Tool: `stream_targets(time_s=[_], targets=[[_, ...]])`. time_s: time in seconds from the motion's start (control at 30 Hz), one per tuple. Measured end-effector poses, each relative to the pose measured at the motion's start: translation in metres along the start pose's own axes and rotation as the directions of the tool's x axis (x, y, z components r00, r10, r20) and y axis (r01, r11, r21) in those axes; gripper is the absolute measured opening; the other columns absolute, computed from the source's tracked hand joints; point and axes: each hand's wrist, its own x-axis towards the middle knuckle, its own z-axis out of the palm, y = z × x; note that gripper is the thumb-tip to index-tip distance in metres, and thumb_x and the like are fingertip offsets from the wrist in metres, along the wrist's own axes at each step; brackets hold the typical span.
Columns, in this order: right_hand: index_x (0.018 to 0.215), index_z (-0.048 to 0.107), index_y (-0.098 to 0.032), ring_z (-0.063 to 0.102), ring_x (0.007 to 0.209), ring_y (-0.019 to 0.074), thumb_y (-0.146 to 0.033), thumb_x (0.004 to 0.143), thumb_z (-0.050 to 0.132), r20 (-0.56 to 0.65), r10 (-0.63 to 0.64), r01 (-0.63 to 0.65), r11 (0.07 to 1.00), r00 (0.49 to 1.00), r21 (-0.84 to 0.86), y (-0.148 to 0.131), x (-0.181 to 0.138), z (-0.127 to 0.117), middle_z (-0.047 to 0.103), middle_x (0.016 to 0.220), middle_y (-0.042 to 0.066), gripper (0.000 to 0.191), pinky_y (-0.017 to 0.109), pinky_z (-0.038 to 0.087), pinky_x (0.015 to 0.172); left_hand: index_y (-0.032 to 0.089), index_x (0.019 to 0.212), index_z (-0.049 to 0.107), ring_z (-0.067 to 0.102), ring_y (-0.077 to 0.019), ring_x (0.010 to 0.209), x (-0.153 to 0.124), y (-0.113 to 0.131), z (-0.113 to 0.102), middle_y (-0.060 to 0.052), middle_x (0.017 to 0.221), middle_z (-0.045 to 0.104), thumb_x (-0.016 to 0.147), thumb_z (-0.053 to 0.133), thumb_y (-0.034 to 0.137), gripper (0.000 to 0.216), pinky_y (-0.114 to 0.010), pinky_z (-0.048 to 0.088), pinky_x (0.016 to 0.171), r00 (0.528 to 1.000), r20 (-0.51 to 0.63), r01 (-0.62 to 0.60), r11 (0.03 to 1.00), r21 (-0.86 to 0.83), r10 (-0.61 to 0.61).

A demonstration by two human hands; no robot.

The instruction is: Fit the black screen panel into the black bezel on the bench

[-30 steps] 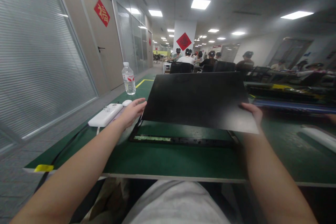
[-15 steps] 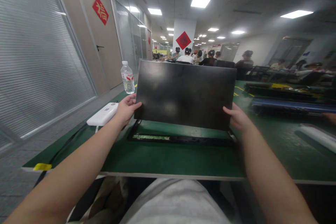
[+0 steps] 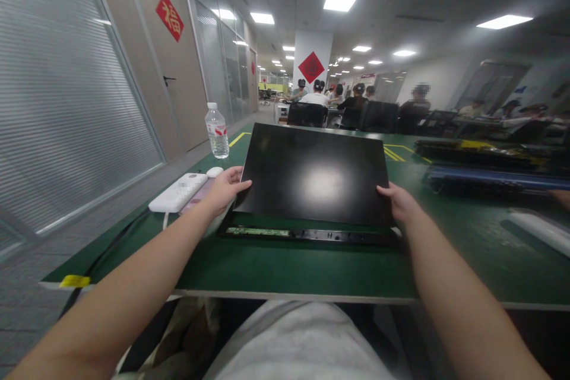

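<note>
Between my two hands a black flat display panel [image 3: 312,175] is held, tilted back with its far edge raised. My left hand [image 3: 228,189] grips its left edge, thumb on the front face and fingers behind. On the opposite edge my right hand [image 3: 398,199] is closed the same way, its fingers mostly hidden by the panel. Below the panel lies a black frame [image 3: 342,236] on the green table, with a green circuit board strip [image 3: 258,231] along its near side. The panel covers most of the frame.
A white power bank [image 3: 177,193] with a cable, a white mouse-like object [image 3: 214,172] and a water bottle [image 3: 218,133] stand on the left. Dark and blue long parts [image 3: 494,179] lie at right, near a white object [image 3: 541,231]. Several people sit beyond the green table [image 3: 294,273].
The display panel has tipped back and come down closer to the frame, so its face now reflects a bright light. Both hands have kept hold of its edges.
</note>
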Motion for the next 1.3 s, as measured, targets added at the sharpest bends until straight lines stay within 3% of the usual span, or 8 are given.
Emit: stream_targets(time_s=[0.3, 0.43, 0.53, 0.67, 0.93, 1.17, 1.3], targets=[[0.091, 0.067, -0.023, 0.061, 0.052, 0.0191, -0.013, 0.065, 0.068, -0.065, 0.049, -0.054, 0.995, 0.997, -0.082, -0.002, 0.0, 0.002, 0.07, 0.067, -0.001, 0.029, 0.035, 0.055, 0.056, 0.017, 0.095, 0.062, 0.073, -0.0257, 0.088, 0.0, -0.005, 0.001, -0.005, 0.091, 0.075, 0.053, 0.089, 0.024, 0.05, -0.042, 0.058, 0.087, 0.995, -0.007, 0.095, 0.995, -0.008, -0.095], [0.082, 0.066, -0.02, 0.06, 0.05, 0.021, -0.021, 0.071, 0.065, -0.134, 0.194, -0.212, 0.967, 0.972, -0.138, -0.006, -0.002, 0.005, 0.066, 0.059, 0.002, 0.011, 0.033, 0.051, 0.049, 0.018, 0.093, 0.059, 0.075, -0.0254, 0.086, -0.004, -0.003, 0.003, -0.004, 0.091, 0.076, 0.054, 0.093, 0.026, 0.052, -0.04, 0.06, 0.082, 0.989, 0.0, 0.145, 0.989, 0.001, -0.145], [0.081, 0.067, -0.02, 0.059, 0.049, 0.0222, -0.023, 0.073, 0.063, -0.138, 0.266, -0.285, 0.949, 0.954, -0.136, -0.006, -0.001, 0.004, 0.066, 0.059, 0.004, 0.009, 0.036, 0.053, 0.05, 0.019, 0.095, 0.058, 0.075, -0.026, 0.083, -0.005, -0.003, 0.004, -0.004, 0.088, 0.076, 0.055, 0.094, 0.023, 0.054, -0.04, 0.062, 0.078, 0.981, 0.005, 0.192, 0.981, 0.029, -0.192], [0.081, 0.068, -0.02, 0.06, 0.05, 0.0234, -0.023, 0.072, 0.066, -0.117, 0.244, -0.259, 0.956, 0.963, -0.136, -0.003, 0.001, 0.003, 0.065, 0.057, 0.004, 0.009, 0.038, 0.053, 0.052, 0.019, 0.097, 0.057, 0.076, -0.0278, 0.084, -0.005, -0.003, 0.003, -0.006, 0.091, 0.077, 0.057, 0.095, 0.02, 0.056, -0.042, 0.063, 0.078, 0.968, 0.016, 0.251, 0.966, 0.07, -0.252], [0.082, 0.068, -0.021, 0.063, 0.056, 0.0235, -0.017, 0.071, 0.068, -0.036, 0.168, -0.17, 0.982, 0.985, -0.079, -0.003, -0.001, 0.005, 0.064, 0.056, 0.002, 0.012, 0.037, 0.054, 0.056, 0.02, 0.11, 0.055, 0.077, -0.0285, 0.091, -0.006, -0.005, 0.004, -0.008, 0.098, 0.077, 0.065, 0.089, 0.012, 0.058, -0.044, 0.063, 0.082, 0.974, 0.005, 0.227, 0.97, 0.083, -0.228], [0.083, 0.069, -0.02, 0.062, 0.056, 0.023, -0.025, 0.073, 0.07, -0.191, 0.144, -0.172, 0.975, 0.971, -0.139, -0.003, -0.003, 0.008, 0.068, 0.062, 0.004, 0.011, 0.036, 0.051, 0.054, 0.023, 0.112, 0.052, 0.077, -0.0306, 0.09, -0.009, 0.001, 0.007, -0.006, 0.096, 0.078, 0.066, 0.088, 0.011, 0.059, -0.046, 0.065, 0.08, 0.969, 0.022, 0.245, 0.966, 0.085, -0.248], [0.084, 0.068, -0.02, 0.061, 0.055, 0.0223, -0.028, 0.073, 0.07, -0.19, 0.141, -0.172, 0.972, 0.972, -0.158, -0.001, 0.001, 0.007, 0.068, 0.062, 0.004, 0.014, 0.035, 0.051, 0.053, 0.024, 0.112, 0.052, 0.077, -0.0317, 0.093, -0.011, 0.004, 0.009, -0.006, 0.097, 0.078, 0.065, 0.089, 0.011, 0.061, -0.047, 0.065, 0.082, 0.966, 0.013, 0.257, 0.964, 0.059, -0.259]])
